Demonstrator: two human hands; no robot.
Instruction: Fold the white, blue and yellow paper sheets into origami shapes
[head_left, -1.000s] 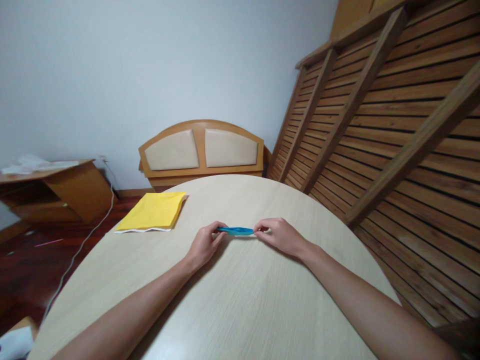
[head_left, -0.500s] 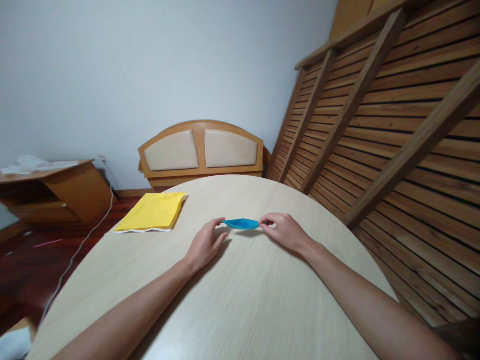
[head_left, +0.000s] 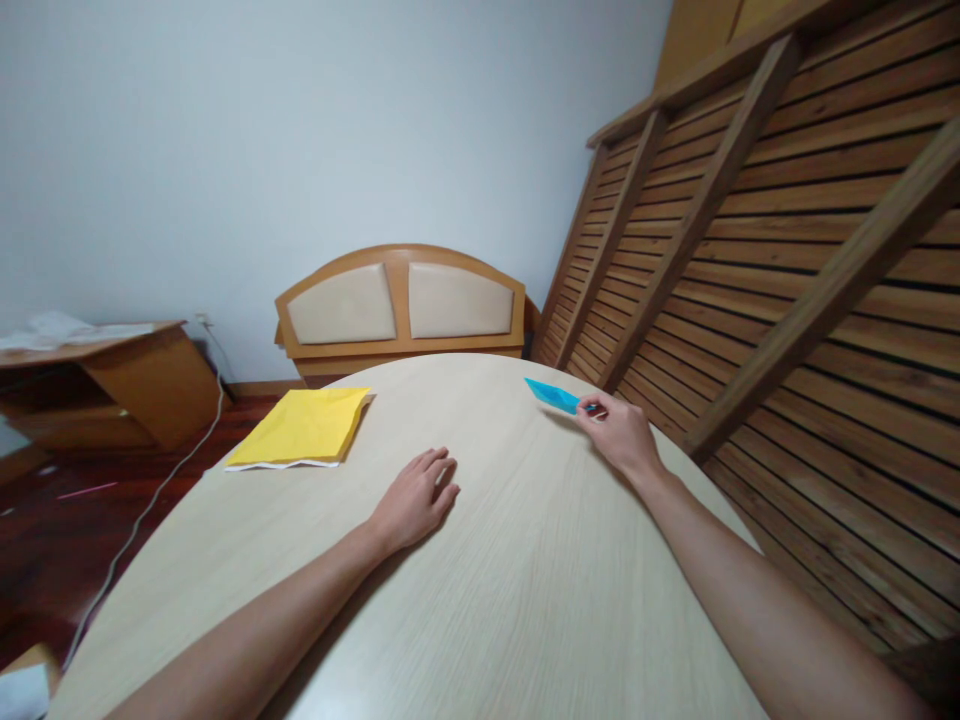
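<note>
A blue folded-paper boat (head_left: pixel 553 394), long and pointed, is pinched at its right end between the thumb and fingers of my right hand (head_left: pixel 619 432). Its other tip points to the far left, over the right back part of the round table (head_left: pixel 480 600). My left hand (head_left: pixel 414 498) rests low over the middle of the table, fingers loosely bent and apart, holding nothing. Left of it lies a flat stack of yellow paper (head_left: pixel 304 426) with a white edge showing underneath.
Behind the table stands a wooden headboard (head_left: pixel 403 300) with cream panels. Slatted wooden boards (head_left: pixel 720 260) lean along the right side. At the left are a low cabinet (head_left: pixel 150 385) with white papers on top and a cable (head_left: pixel 161 495) running along the floor.
My right hand has carried the blue paper boat to the right and farther back. My left hand has let go of its left end and stays near the middle.
</note>
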